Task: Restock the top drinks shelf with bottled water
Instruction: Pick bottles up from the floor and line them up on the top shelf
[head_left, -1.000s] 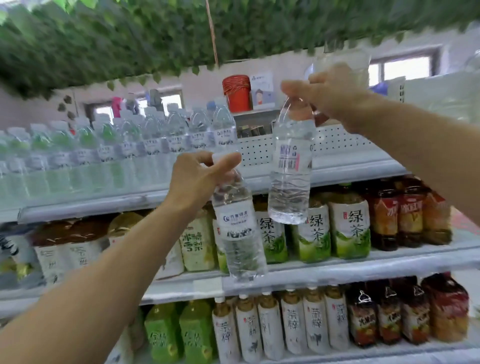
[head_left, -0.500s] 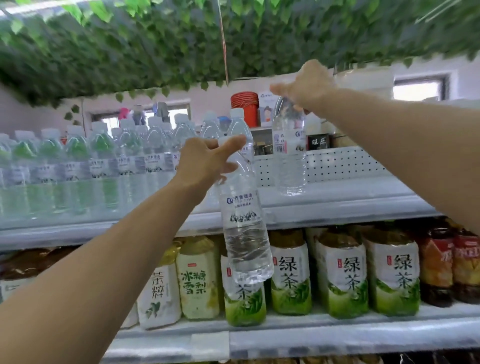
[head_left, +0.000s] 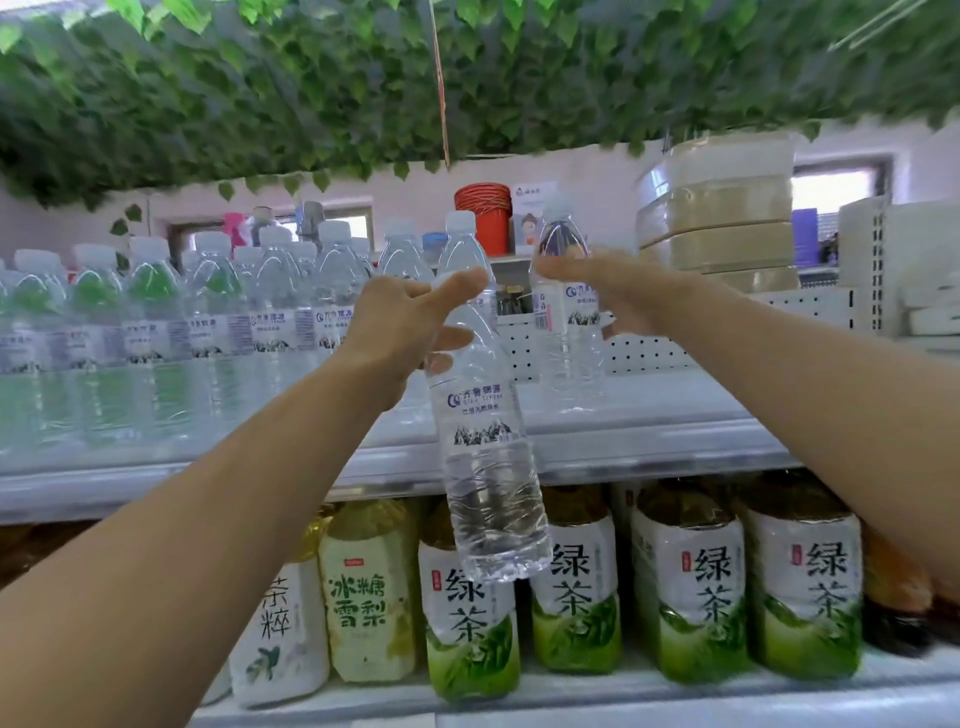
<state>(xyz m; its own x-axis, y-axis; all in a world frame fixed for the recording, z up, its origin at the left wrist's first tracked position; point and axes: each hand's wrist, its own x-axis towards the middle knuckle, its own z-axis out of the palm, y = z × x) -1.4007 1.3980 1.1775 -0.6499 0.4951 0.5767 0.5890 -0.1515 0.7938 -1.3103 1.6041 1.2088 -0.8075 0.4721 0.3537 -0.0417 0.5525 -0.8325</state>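
Head view: your two bare forearms reach in from 7 and 4 o'clock toward the top shelf (head_left: 665, 421).
Left hand: your left hand (head_left: 400, 338) grips the hanging bottle (head_left: 488, 467) just below its cap, fingers curled round the neck and shoulder.
Hanging bottle: clear water with a white cap. It is tilted, with the base pointing toward 5 o'clock of your left hand, and it hangs in front of the shelf's front edge.
Right hand: your right hand (head_left: 623, 296) holds the standing bottle (head_left: 563, 358) at its shoulder. The thumb lies across the front toward 9 o'clock, and the palm is at the bottle's 3 o'clock.
Standing bottle: upright on the top shelf, at 3 o'clock of the hanging bottle's cap and just beside it.
Stocked row: water bottles (head_left: 218, 322) stand on the same shelf at 9 o'clock of your left hand.
Lower shelf: green tea bottles (head_left: 691, 587) stand at 6 o'clock, below both hands.
Overhead: a leaf garland (head_left: 260, 104) hangs at 12 o'clock.
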